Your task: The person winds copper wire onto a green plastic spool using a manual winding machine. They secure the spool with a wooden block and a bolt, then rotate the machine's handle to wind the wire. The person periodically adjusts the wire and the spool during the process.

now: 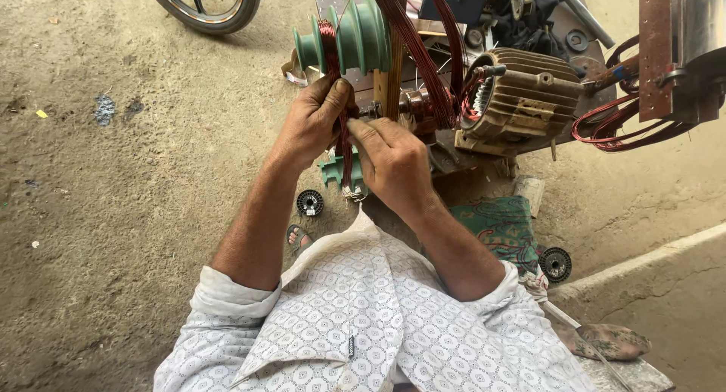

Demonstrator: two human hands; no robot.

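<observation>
Two hands are closed on one copper wire coil [345, 139], which is stretched over the green stepped former [349, 40] in front of the person. The left hand [314, 120] is pinched around the strands near the top; the right hand [393, 161] is clenched lower down. The bundle is judged springy, thin-stranded and easily kinked, best held across all strands together. More coils are seated in the ribbed motor housing [522, 97].

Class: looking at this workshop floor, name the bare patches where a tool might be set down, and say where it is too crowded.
Bare ground lies wide open beyond the left hand, below the wheel. A smaller patch lies between the motor housing and the concrete ledge. It is crowded around the green stepped former, the copper wire coil and the right hand.
</observation>
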